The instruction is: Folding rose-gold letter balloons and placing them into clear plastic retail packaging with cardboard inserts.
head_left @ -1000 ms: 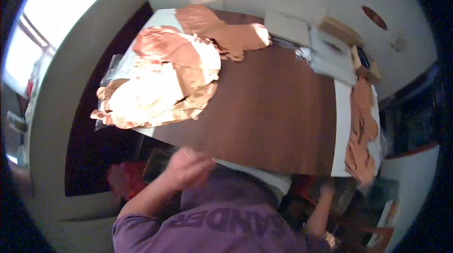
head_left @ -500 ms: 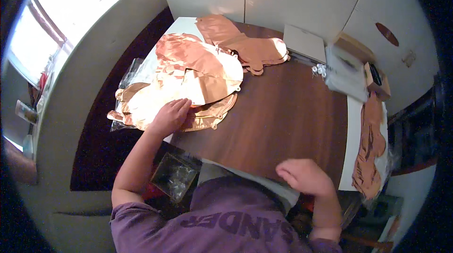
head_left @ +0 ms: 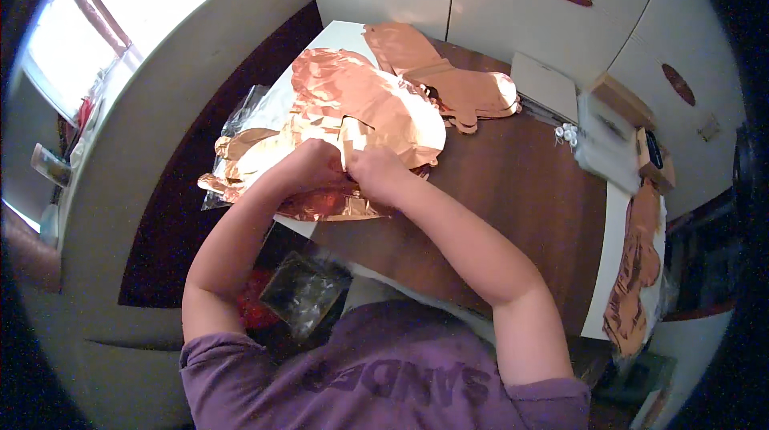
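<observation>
A pile of flat, shiny copper-coloured foil balloons (head_left: 364,93) lies on the left part of the brown table (head_left: 513,205). My left hand (head_left: 315,165) is closed at the near side of the pile, gripping the foil. Right beside it, my right hand (head_left: 380,175) is also closed on the foil, its fingers nearly meeting the left ones. A pale, bright flap of foil (head_left: 356,135) stands just past my fingers. My fingertips are partly hidden, so the exact grip cannot be made out. Crumpled foil hangs below both hands toward the near table edge.
Another stack of copper foil balloons (head_left: 473,93) lies at the back. Small white spools (head_left: 565,135), a white flat panel (head_left: 545,85), clear plastic bags (head_left: 609,137) and a cardboard box (head_left: 657,157) fill the back right. More copper foil (head_left: 635,262) runs along the right edge.
My right hand has moved from the near right table edge up and left to the foil. The left hand has gone from resting on the pile to gripping it. The view has shifted slightly.
</observation>
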Motion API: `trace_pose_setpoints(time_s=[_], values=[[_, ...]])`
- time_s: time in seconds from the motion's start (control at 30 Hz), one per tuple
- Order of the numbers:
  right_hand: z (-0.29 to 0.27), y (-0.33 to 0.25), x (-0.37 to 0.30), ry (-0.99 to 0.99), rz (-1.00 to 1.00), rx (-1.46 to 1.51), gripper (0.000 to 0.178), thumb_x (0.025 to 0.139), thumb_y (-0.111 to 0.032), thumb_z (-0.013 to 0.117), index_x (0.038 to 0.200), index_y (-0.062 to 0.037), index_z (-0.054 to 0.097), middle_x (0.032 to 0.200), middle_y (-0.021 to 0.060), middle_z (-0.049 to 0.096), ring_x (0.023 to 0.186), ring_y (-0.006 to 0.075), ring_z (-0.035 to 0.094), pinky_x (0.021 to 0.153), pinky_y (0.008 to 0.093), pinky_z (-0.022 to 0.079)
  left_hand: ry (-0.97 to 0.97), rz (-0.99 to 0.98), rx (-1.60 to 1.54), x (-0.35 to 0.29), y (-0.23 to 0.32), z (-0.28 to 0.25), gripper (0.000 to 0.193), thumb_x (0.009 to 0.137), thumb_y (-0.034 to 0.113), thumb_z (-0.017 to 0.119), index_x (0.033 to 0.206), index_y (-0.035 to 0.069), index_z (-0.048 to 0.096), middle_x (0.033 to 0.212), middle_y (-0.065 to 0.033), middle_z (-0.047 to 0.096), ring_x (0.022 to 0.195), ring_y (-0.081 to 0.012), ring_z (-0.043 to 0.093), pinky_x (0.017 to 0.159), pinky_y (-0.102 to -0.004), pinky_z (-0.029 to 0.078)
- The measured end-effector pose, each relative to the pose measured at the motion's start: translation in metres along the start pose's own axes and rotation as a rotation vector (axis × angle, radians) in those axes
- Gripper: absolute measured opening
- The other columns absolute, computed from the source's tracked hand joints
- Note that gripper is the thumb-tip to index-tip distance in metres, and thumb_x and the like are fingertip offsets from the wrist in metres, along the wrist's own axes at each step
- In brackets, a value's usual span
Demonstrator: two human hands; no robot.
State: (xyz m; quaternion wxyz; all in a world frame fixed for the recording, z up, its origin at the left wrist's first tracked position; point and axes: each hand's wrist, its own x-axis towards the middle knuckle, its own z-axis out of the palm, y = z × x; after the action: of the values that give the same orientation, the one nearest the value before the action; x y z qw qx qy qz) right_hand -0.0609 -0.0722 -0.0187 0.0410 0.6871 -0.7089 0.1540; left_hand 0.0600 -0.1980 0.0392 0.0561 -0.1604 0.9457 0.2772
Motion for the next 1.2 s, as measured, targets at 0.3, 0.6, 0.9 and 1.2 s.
trace_pose_setpoints(time_s=[0.3,0.6,0.9,1.2], values=[[0.017,0.043,0.026,-0.028,0.586,0.6,0.026,0.076,-0.027,0.075,0.087,-0.0039,0.073,0.073,0.0138,0.069,0.069,0.0226,0.067,0.066,0.0356,0.051,0.476,0.832,0.704,-0.011,-0.007,0.031,0.029,0.075,0.019,0.062,0.102,0.007,0.061,0.098,-0.0061,0.058,0.093,-0.0224,0.057,0.08,-0.0407,0.046],[-0.096,0.135,-0.015,0.762,0.655,0.499,0.024,0.089,-0.022,0.059,0.084,0.0019,0.061,0.073,0.0152,0.063,0.066,0.0209,0.058,0.062,0.0374,0.046,0.319,0.071,0.374,0.004,-0.039,0.057,0.086,0.078,0.064,0.058,0.145,0.015,0.037,0.15,-0.0162,0.034,0.14,-0.0378,0.027,0.112,-0.0523,0.02],[-0.144,0.054,-0.193,0.275,0.127,0.464,0.031,0.069,0.004,0.055,0.093,-0.0103,0.069,0.091,0.0079,0.07,0.09,0.0289,0.065,0.084,0.0396,0.051,0.298,-0.125,0.421,0.071,-0.042,0.01,0.068,0.08,0.059,0.058,0.13,0.014,0.054,0.119,-0.0178,0.061,0.099,-0.0367,0.063,0.086,-0.0449,0.05],[-0.17,0.05,-0.308,-0.213,0.371,0.035,0.037,0.069,-0.001,0.058,0.1,-0.0137,0.073,0.114,0.0066,0.065,0.113,0.034,0.054,0.105,0.0455,0.036,0.704,0.572,0.219,0.088,0.043,0.041,0.024,0.078,0.016,0.071,0.1,0.008,0.068,0.103,-0.0133,0.063,0.094,-0.0334,0.06,0.084,-0.0441,0.048]])
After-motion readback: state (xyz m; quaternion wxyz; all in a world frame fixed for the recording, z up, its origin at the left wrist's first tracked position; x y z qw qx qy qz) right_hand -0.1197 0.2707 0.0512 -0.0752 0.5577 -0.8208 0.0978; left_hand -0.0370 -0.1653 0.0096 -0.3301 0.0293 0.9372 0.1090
